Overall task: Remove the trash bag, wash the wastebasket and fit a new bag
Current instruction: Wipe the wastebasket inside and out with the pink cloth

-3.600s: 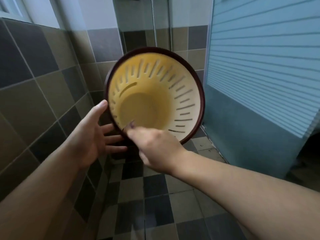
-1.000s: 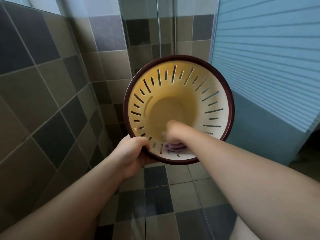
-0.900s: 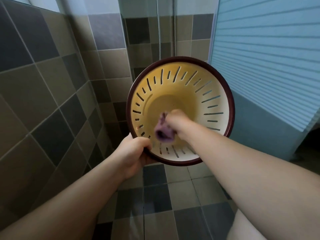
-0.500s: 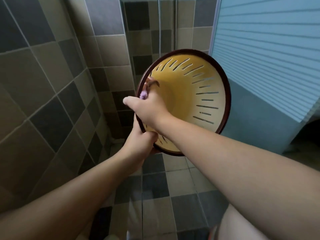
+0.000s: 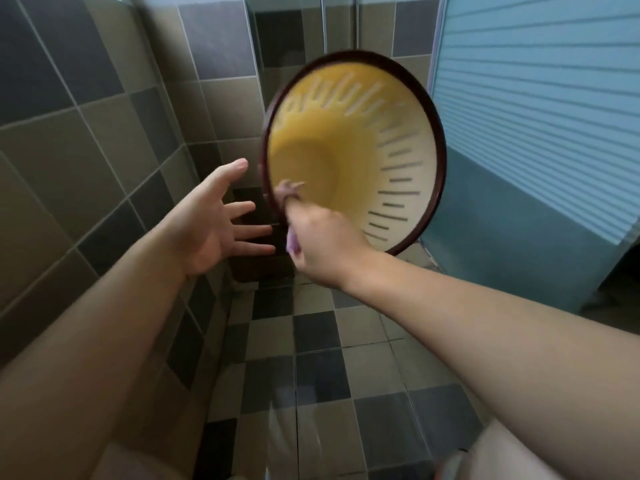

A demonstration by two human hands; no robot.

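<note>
The wastebasket (image 5: 391, 133) is a yellow slotted plastic bin with a dark brown rim, held up in the air with its mouth facing me and no bag in it. It is motion-blurred. My right hand (image 5: 323, 245) grips its lower left rim together with a small purple cloth (image 5: 293, 242), which pokes out below and above my fingers. My left hand (image 5: 216, 220) is open with fingers spread, just left of the rim and not touching it.
I stand in a tiled corner: brown and grey wall tiles (image 5: 86, 140) at the left and back, checkered floor tiles (image 5: 318, 368) below. A pale blue ribbed panel (image 5: 540, 116) closes the right side. A metal pipe (image 5: 323, 22) runs up the back wall.
My left hand has let go of the basket's rim and opened. My right hand slid from the upper left rim down to the lower left rim, and the basket swung rightward.
</note>
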